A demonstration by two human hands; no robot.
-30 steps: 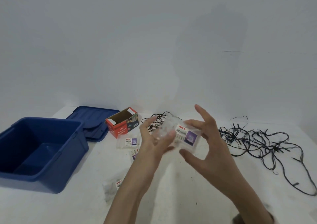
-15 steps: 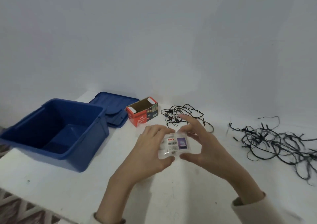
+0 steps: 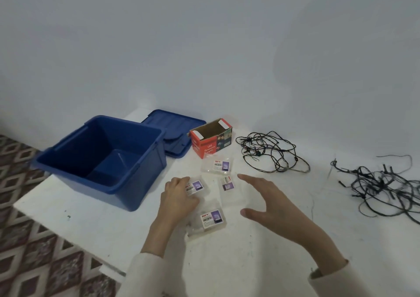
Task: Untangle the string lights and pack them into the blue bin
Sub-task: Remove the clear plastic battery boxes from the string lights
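- Left hand (image 3: 179,196) rests fingers-down on a small clear labelled plastic packet (image 3: 195,187), pressing it to the white table (image 3: 261,251).
- Right hand (image 3: 270,202) hovers empty, fingers spread.
- Tangled black string lights (image 3: 270,151) lie behind — the open blue plastic bin (image 3: 145,174) stands left.

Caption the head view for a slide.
Left hand rests on a clear packet; right hand hovers open; blue bin empty.

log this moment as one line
left hand: on packet | right hand: open, empty | bin: empty | lights: tangled on table
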